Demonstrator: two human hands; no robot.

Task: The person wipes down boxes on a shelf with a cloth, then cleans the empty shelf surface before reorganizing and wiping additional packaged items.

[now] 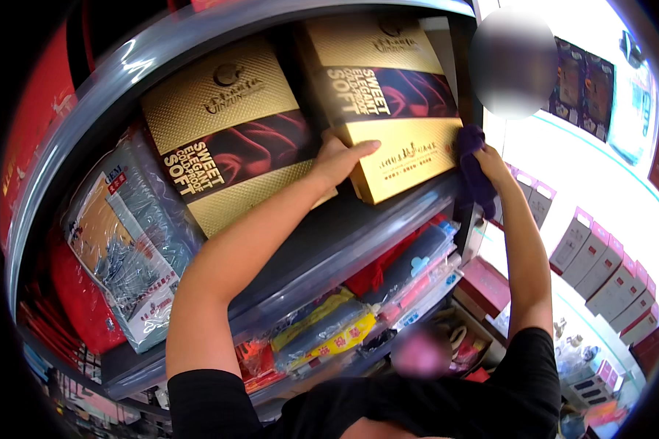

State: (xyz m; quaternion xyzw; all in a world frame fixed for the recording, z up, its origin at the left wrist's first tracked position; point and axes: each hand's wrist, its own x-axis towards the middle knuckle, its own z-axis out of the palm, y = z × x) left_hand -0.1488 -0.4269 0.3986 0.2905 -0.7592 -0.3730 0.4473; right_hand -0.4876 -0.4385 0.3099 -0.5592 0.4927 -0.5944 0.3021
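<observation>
A gold cardboard gift box (pixel 406 151) with a dark red printed band rests on the black shelf (pixel 285 263) in front of me. My left hand (pixel 338 159) grips its left front edge, thumb laid on the gold face. In my right hand (pixel 489 164) is a bunched dark purple cloth (pixel 474 164), which hangs down against the box's right side. A matching gold box (pixel 225 137) lies to the left, its lower right part hidden behind my left forearm. Where my left fingers wrap behind the box edge, I cannot see them.
Farther left lies a plastic-wrapped textile pack (pixel 126 247) beside a red package (pixel 82 296). A clear curved strip (pixel 318 280) edges the shelf; wrapped goods (pixel 329 329) fill the level below. At right, a brightly lit glass display holds several small boxes (pixel 598 263).
</observation>
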